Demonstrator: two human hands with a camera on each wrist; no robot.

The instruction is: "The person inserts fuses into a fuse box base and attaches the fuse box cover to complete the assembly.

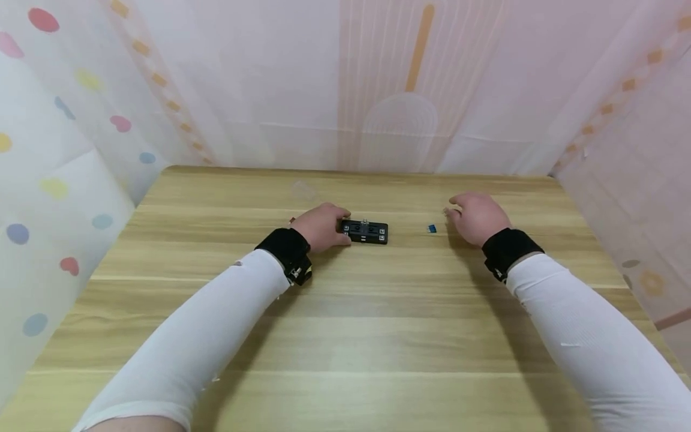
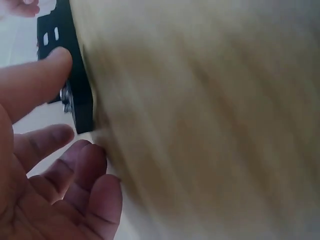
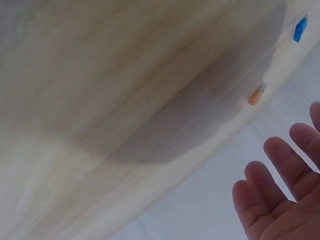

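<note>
White sleeves point(image 1: 183, 342) cross a wooden surface point(image 1: 345, 336) walled by pastel curtains point(image 1: 65, 150); left hand point(image 1: 322, 227) touches a black box point(image 1: 364, 231), fingers loose; right hand point(image 1: 475, 217) relaxed, empty.

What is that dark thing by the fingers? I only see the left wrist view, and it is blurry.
Observer: A small black box lying flat on the wooden table; the left hand rests against its left end.
Visitor: Where is the other hand?
Observer: The right hand lies on the table to the right of the box, apart from it, holding nothing.
Visitor: Is anything else lying there?
Observer: Yes, a tiny blue piece between the box and the right hand, touching neither.
Visitor: Only that?
Observer: The right wrist view also shows a tiny orange piece near the blue one.
</note>
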